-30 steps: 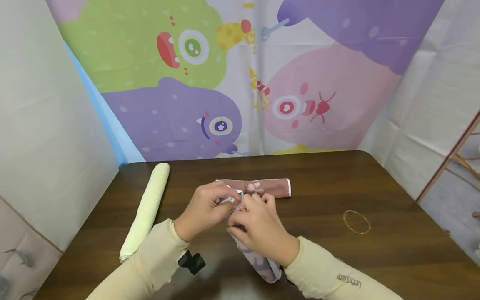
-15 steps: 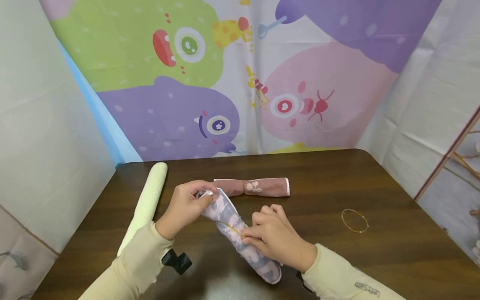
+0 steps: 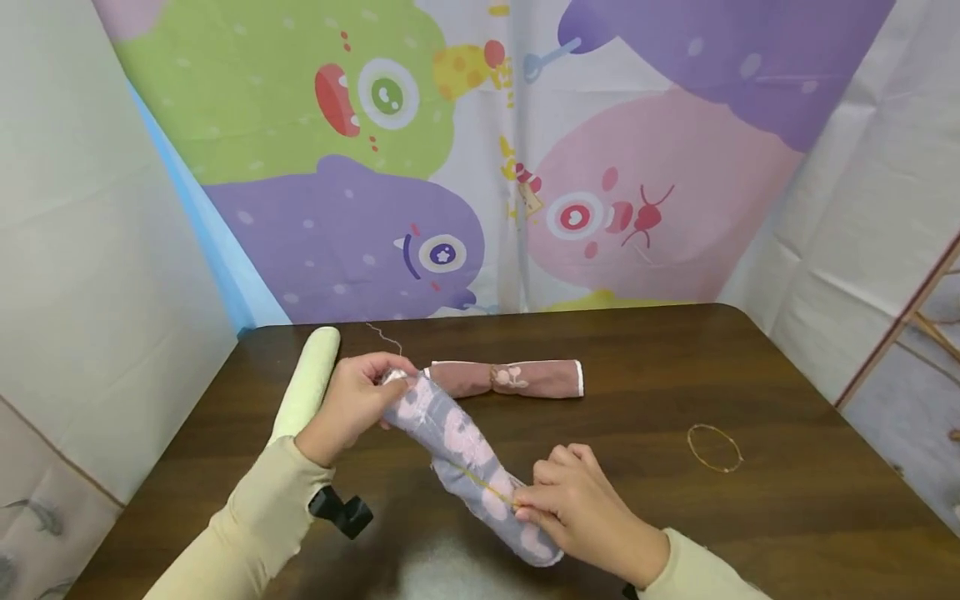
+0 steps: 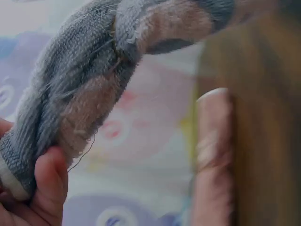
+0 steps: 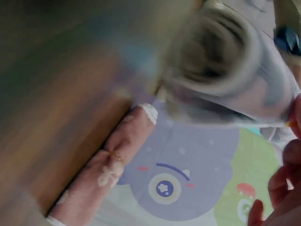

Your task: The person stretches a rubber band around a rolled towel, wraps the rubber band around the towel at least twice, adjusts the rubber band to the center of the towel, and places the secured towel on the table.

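Note:
A rolled grey towel with pink patches [image 3: 465, 437] slants above the table in the head view. My left hand [image 3: 356, 404] grips its upper left end, thumb on top. A thin yellow elastic band [image 3: 477, 479] runs across the roll. Fingers and thumb of my right hand [image 3: 581, 508] pinch that band and draw it toward the lower right end. In the left wrist view the band cinches the towel [image 4: 89, 70] into a narrow waist. The right wrist view shows the towel's blurred spiral end [image 5: 211, 52].
Behind the hands lies a rolled dusty-pink towel [image 3: 536, 379] with a band round its middle. A rolled pale green towel [image 3: 307, 379] lies at the left of the brown table [image 3: 637, 358]. Another thin yellow band [image 3: 741, 459] lies at the right. A loose thread [image 3: 387, 337] shows near my left hand.
Both hands were together at the towel's upper end. They have since moved apart: the right hand down and right with the band, the left hand slightly left with the towel end.

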`<state>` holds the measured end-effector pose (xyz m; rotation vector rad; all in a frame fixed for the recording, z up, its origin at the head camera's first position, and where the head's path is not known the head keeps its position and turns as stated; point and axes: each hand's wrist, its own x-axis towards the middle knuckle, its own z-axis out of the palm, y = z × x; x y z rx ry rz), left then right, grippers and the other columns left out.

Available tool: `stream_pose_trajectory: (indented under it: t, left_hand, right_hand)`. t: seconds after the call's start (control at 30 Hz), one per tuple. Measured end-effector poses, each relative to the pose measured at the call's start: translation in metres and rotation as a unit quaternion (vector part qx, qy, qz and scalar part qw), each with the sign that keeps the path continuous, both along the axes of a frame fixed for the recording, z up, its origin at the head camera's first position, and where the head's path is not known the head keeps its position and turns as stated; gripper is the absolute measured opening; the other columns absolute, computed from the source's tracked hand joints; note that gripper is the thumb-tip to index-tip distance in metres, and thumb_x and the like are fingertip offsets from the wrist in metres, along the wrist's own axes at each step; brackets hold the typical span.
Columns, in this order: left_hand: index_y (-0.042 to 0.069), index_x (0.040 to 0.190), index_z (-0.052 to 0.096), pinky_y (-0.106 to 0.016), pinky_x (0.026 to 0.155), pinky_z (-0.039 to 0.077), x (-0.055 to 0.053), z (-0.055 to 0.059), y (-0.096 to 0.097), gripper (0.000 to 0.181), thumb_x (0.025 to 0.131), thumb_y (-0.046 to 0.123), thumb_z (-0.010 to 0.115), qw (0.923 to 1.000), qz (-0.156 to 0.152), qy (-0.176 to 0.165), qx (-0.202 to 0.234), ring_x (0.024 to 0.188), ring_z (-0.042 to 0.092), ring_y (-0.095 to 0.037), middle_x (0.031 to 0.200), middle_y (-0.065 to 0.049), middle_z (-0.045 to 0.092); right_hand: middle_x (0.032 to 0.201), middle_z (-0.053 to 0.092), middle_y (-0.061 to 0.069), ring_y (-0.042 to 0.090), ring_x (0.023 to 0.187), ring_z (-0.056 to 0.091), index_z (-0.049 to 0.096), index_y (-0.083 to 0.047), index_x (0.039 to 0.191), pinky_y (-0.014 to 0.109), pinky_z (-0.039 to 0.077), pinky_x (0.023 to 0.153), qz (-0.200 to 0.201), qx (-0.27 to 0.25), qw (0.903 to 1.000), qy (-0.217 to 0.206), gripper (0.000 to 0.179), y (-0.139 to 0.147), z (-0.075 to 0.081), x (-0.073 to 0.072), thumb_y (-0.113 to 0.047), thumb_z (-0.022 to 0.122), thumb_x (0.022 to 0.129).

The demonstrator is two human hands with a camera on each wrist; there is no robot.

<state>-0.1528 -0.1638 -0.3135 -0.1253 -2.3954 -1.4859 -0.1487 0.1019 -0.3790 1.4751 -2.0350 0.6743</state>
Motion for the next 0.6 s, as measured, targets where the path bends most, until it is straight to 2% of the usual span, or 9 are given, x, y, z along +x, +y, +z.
stream_pose_trajectory:
  t: [0.13,0.2,0.27,0.33,0.43,0.47,0.53,0.57,0.6]
  left_hand:
    - [-0.001,0.091,0.068,-0.035,0.038,0.047,0.007,-0.006,0.009,0.008,0.084,0.002,0.065,0.996,-0.075,-0.036,-0.032,0.05,0.05,-0.015,0.084,-0.013,0.065]
    - [0.0,0.096,0.066,-0.035,0.042,0.049,0.009,-0.009,0.01,0.011,0.086,0.005,0.065,0.9927,-0.111,-0.031,-0.035,0.056,0.052,-0.017,0.087,-0.014,0.063]
    - [0.002,0.099,0.064,-0.032,0.053,0.051,0.009,-0.011,0.008,0.016,0.084,0.007,0.068,0.9881,-0.143,0.003,-0.055,0.068,0.054,-0.017,0.092,-0.012,0.06]
    - [0.003,0.103,0.062,-0.03,0.069,0.051,0.008,-0.014,0.002,0.028,0.078,0.006,0.074,0.9775,-0.188,0.049,-0.082,0.087,0.055,-0.019,0.102,-0.011,0.058]
    - [0.003,0.108,0.058,-0.03,0.084,0.045,0.007,-0.018,-0.005,0.045,0.068,-0.001,0.079,0.949,-0.263,0.137,-0.108,0.107,0.05,-0.022,0.114,-0.012,0.054]
    - [0.004,0.109,0.057,-0.03,0.086,0.045,0.007,-0.018,-0.007,0.049,0.066,-0.004,0.08,0.9395,-0.287,0.156,-0.103,0.112,0.048,-0.022,0.118,-0.013,0.052]
    - [0.004,0.11,0.056,-0.029,0.085,0.046,0.007,-0.018,-0.007,0.053,0.064,-0.007,0.079,0.9223,-0.319,0.196,-0.096,0.113,0.049,-0.023,0.118,-0.013,0.053]
    - [0.005,0.108,0.057,-0.028,0.083,0.047,0.007,-0.017,-0.006,0.05,0.064,-0.009,0.078,0.9162,-0.326,0.214,-0.093,0.11,0.05,-0.022,0.116,-0.013,0.054]
    - [0.006,0.106,0.058,-0.027,0.081,0.047,0.007,-0.015,-0.005,0.048,0.064,-0.01,0.076,0.912,-0.328,0.228,-0.094,0.108,0.051,-0.02,0.114,-0.012,0.056]
  right_hand:
    - [0.076,0.058,-0.012,0.005,0.076,0.05,0.07,-0.018,0.077,0.032,0.039,0.076,0.037,-0.002,0.9954,-0.089,0.004,-0.002,0.003,-0.004,-0.021,0.072,0.078]
    - [0.079,0.064,-0.007,0.003,0.076,0.054,0.07,-0.012,0.078,0.028,0.043,0.074,0.067,-0.004,0.9835,-0.168,0.003,-0.003,0.006,-0.009,-0.012,0.073,0.077]
    - [0.08,0.067,0.0,0.002,0.073,0.055,0.068,-0.006,0.079,0.025,0.047,0.068,0.085,-0.016,0.9612,-0.262,0.004,-0.002,0.008,-0.014,-0.004,0.071,0.079]
    - [0.079,0.066,0.004,0.001,0.071,0.053,0.066,0.0,0.081,0.023,0.047,0.062,0.089,-0.039,0.9298,-0.355,0.004,0.0,0.009,-0.019,0.003,0.066,0.083]
    - [0.079,0.062,0.005,0.001,0.07,0.05,0.061,0.008,0.085,0.021,0.045,0.061,0.073,-0.069,0.8819,-0.461,0.003,0.002,0.009,-0.027,0.008,0.059,0.087]
    - [0.079,0.061,0.005,0.002,0.07,0.05,0.06,0.01,0.087,0.02,0.045,0.061,0.068,-0.076,0.867,-0.488,0.003,0.003,0.009,-0.029,0.009,0.057,0.087]
    - [0.08,0.058,0.003,0.003,0.07,0.05,0.058,0.013,0.09,0.02,0.044,0.061,0.056,-0.084,0.844,-0.527,0.005,0.003,0.009,-0.033,0.009,0.054,0.088]
    - [0.081,0.058,0.003,0.004,0.07,0.051,0.057,0.013,0.091,0.02,0.044,0.062,0.049,-0.085,0.8367,-0.539,0.006,0.003,0.009,-0.034,0.009,0.053,0.088]
    - [0.082,0.058,0.004,0.005,0.071,0.051,0.057,0.013,0.092,0.021,0.044,0.063,0.042,-0.083,0.8349,-0.542,0.007,0.002,0.009,-0.035,0.009,0.053,0.088]
